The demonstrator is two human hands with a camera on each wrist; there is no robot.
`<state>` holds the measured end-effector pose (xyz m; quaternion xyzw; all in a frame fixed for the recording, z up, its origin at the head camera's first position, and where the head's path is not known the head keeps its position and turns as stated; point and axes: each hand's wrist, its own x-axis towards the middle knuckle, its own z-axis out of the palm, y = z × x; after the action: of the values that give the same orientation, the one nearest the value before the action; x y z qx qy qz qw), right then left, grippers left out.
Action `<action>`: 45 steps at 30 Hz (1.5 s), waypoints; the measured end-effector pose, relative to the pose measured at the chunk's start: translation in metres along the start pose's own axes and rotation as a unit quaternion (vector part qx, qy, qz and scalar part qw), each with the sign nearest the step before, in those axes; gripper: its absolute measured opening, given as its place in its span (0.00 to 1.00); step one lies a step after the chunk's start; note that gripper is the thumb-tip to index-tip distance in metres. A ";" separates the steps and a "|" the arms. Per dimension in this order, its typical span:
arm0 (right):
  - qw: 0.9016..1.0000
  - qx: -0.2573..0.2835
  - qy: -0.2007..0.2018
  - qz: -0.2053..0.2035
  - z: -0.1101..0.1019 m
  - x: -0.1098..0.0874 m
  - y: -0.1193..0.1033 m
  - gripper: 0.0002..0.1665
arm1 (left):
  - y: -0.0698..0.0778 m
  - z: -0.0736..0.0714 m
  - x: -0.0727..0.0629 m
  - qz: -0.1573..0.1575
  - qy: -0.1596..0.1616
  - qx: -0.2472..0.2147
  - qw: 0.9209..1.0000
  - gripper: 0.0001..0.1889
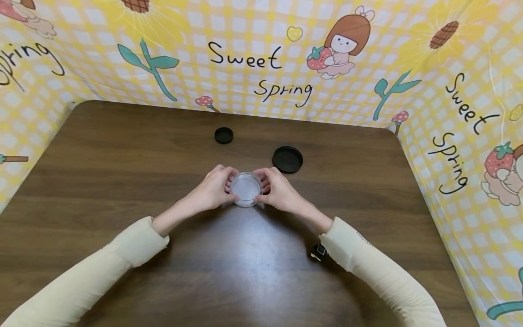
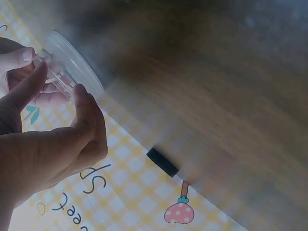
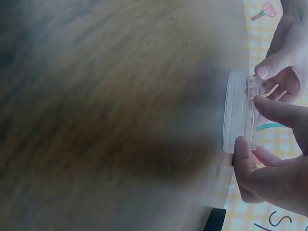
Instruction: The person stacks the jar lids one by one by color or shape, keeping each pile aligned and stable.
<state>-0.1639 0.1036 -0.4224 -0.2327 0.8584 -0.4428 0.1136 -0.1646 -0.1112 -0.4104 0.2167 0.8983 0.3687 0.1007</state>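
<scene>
A clear round shallow dish (image 1: 245,187) lies between my two hands. From the side, in the right wrist view, it shows as a wider clear piece (image 3: 233,113) at the table with a narrower clear piece (image 3: 251,115) stacked on it. My left hand (image 1: 214,186) pinches the narrower piece's rim from the left, thumb toward me and fingers on the far side. Opposite it, my right hand (image 1: 279,188) holds the same rim with thumb and fingers. Whether the two pieces are joined cannot be told.
Beyond the hands, a small round black lid (image 1: 224,135) and a larger round black lid (image 1: 287,160) lie on the brown wooden table (image 1: 122,150). A yellow checked cloth (image 1: 245,27) hangs along the back and sides. Something black (image 1: 318,252) sits by the right sleeve.
</scene>
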 end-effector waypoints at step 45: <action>1.000 -0.014 -0.021 0.015 -0.001 0.000 -0.003 0.42 | -0.008 0.001 -0.005 0.005 0.001 -0.011 1.000 0.34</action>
<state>-0.1632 0.1032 -0.4193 -0.2311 0.8654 -0.4237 0.1349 -0.1621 -0.1181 -0.4160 0.2193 0.8932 0.3795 0.1006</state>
